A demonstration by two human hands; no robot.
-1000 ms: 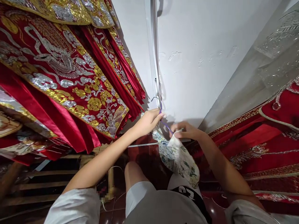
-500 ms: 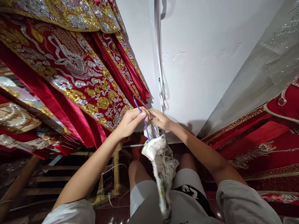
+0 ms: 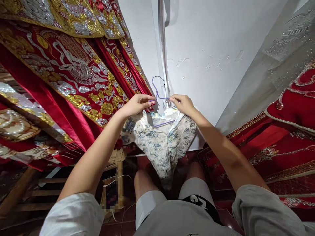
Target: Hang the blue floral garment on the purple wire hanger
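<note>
A purple clothes hanger (image 3: 161,97) is held up in front of me, its hook (image 3: 154,82) pointing toward the wall. My left hand (image 3: 139,104) pinches the left shoulder of the hanger, and my right hand (image 3: 182,103) pinches the right one. From the hanger hangs a pale floral blouse (image 3: 159,144) with blue-grey flowers and a white collar. Its open neckline shows the hanger's purple lower bar (image 3: 163,124). The blouse spreads out below both hands and tapers down between my knees.
Red embroidered cloths (image 3: 81,68) with gold and silver fill the left. More red garments (image 3: 270,144) are on the right. A white wall (image 3: 197,42) with a vertical metal strip (image 3: 161,39) stands ahead. A bamboo frame (image 3: 120,183) with a white cable is at lower left.
Both hands have moved apart along the hanger from being close together. The hanger and blouse have turned from edge-on to face me, and the blouse has spread open and shifted forward.
</note>
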